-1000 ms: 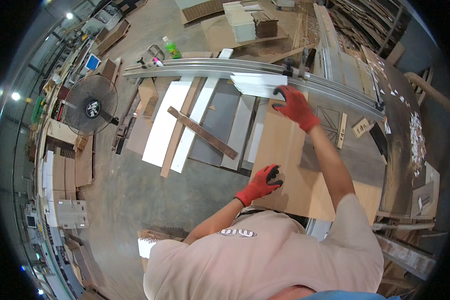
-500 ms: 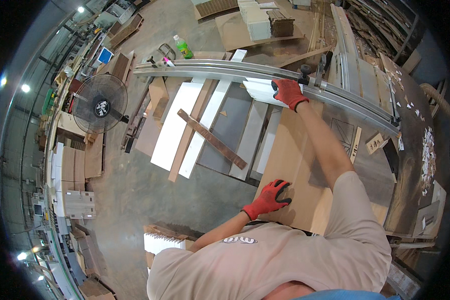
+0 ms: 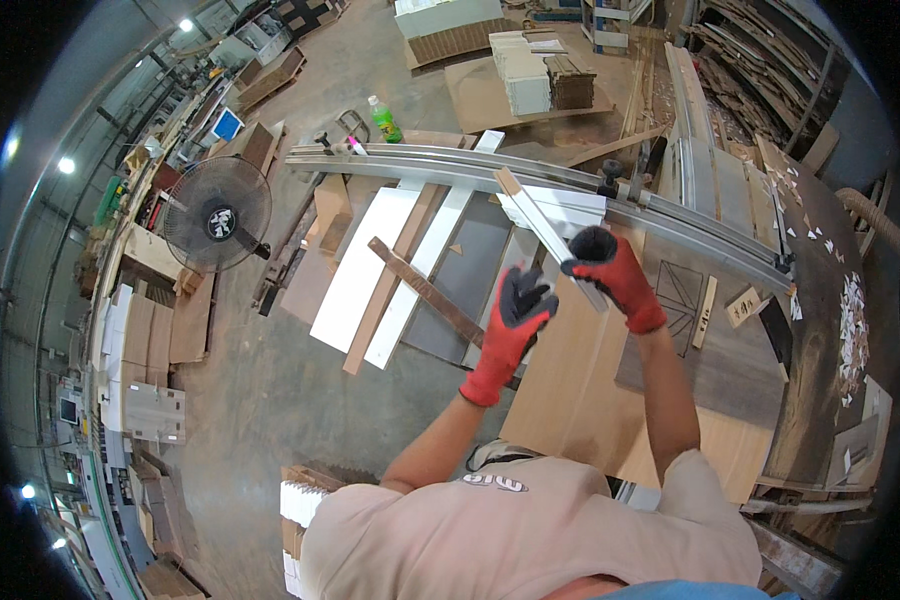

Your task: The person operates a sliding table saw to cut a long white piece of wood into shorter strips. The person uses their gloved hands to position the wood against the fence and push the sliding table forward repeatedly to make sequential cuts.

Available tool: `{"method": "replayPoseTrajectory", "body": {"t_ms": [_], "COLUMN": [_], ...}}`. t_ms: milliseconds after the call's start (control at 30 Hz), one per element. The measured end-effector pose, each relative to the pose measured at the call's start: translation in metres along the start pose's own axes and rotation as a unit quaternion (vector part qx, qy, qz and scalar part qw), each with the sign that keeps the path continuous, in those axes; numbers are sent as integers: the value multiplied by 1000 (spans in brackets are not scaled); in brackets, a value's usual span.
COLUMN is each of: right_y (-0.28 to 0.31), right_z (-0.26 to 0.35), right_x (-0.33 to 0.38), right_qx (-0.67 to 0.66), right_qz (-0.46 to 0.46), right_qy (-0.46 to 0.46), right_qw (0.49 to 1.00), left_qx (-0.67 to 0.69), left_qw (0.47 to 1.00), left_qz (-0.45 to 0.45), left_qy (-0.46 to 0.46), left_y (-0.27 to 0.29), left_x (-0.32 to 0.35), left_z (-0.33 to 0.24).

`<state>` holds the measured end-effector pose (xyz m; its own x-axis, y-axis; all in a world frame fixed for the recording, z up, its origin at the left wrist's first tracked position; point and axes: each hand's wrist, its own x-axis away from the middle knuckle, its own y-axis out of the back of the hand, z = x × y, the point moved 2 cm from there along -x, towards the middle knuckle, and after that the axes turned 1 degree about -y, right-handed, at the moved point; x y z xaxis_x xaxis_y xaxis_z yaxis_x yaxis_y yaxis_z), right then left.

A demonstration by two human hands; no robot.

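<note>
My right hand (image 3: 622,280), in a red glove with dark fingertips, grips a narrow board strip (image 3: 542,224) with a pale face and a tan edge. The strip is held up at a slant, its far end over the metal rail (image 3: 410,163). To its left, my left hand (image 3: 515,325), gloved the same way, is raised with its fingers apart and holds nothing. White strips (image 3: 567,204) lie against the rail behind the held strip. Under my hands is a tan wood-grain board (image 3: 560,385), and a grey-brown board (image 3: 705,365) lies to its right.
White boards (image 3: 362,255) and a brown strip (image 3: 427,292) lie on the left of the table. A standing fan (image 3: 220,215) is further left. Beyond the rail stands a green bottle (image 3: 384,120). White scraps (image 3: 852,320) litter the dark surface at right.
My right hand has come back from the rail and now holds up a strip. My left hand has risen off the tan board and moved forward, beside the strip.
</note>
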<state>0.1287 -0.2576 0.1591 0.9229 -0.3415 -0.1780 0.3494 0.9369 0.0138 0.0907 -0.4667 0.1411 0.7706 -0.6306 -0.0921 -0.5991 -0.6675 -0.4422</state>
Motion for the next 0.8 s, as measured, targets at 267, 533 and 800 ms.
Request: {"method": "replayPoseTrajectory", "body": {"t_ms": [267, 533, 800], "right_y": [-15, 5, 31], "right_z": [58, 59, 55], "right_x": [79, 124, 146], "right_qx": [-61, -160, -290], "right_qz": [2, -67, -91], "right_qy": [-5, -51, 12], "right_qw": [998, 984, 953], "left_qx": [-91, 102, -16], "left_qw": [994, 993, 997], "left_qz": [-22, -29, 0], "left_qy": [-56, 42, 73], "left_y": [-46, -5, 143], "left_x": [-2, -3, -69], "left_z": [-68, 13, 190]}}
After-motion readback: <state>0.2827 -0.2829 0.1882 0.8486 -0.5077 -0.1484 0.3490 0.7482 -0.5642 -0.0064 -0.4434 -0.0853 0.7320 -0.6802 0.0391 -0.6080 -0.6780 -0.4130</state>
